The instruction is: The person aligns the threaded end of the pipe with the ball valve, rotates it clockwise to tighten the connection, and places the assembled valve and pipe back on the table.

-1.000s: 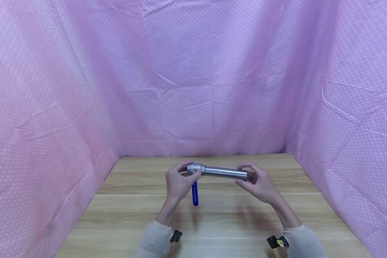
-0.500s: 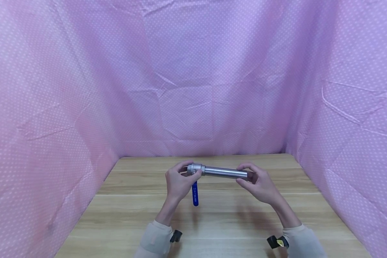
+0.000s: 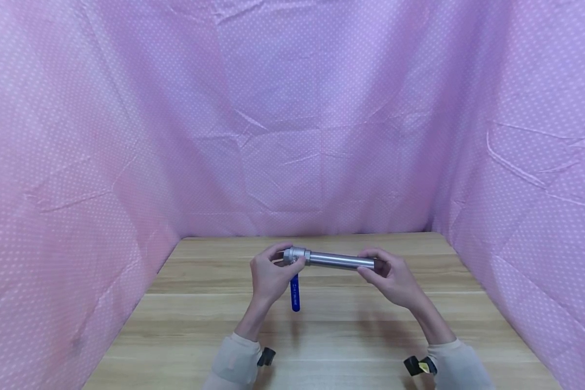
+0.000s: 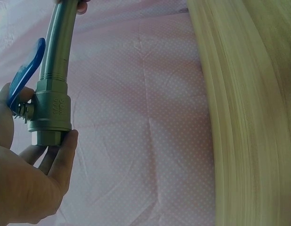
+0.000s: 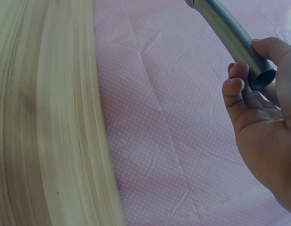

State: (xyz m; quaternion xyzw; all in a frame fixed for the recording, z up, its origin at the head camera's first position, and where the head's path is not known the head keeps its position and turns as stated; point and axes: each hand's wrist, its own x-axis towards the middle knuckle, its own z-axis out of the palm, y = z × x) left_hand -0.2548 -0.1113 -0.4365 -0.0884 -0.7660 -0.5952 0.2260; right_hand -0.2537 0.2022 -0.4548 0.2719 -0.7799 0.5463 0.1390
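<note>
A steel ball valve (image 3: 298, 253) with a blue lever handle (image 3: 294, 294) is joined to a smooth metal pipe (image 3: 341, 260), and both are held up above the table. My left hand (image 3: 271, 275) grips the valve body, its thumb in front and fingers behind. In the left wrist view, the blue lever (image 4: 26, 73) sticks out beside the thumb, and raised lettering shows on the valve body (image 4: 51, 108). At the pipe's far right end my right hand (image 3: 392, 279) pinches it between thumb and fingers. The right wrist view shows the open pipe end (image 5: 263, 77) there.
Below the hands lies a wooden table (image 3: 214, 319) with a light grain. Pink dotted cloth (image 3: 317, 135) hangs behind it and along both sides. A black strap-on device (image 3: 266, 357) sits at the left wrist, another device (image 3: 413, 366) at the right.
My right thumb and fingers have closed in slightly on the pipe's end. The left hand and the valve stay practically still.
</note>
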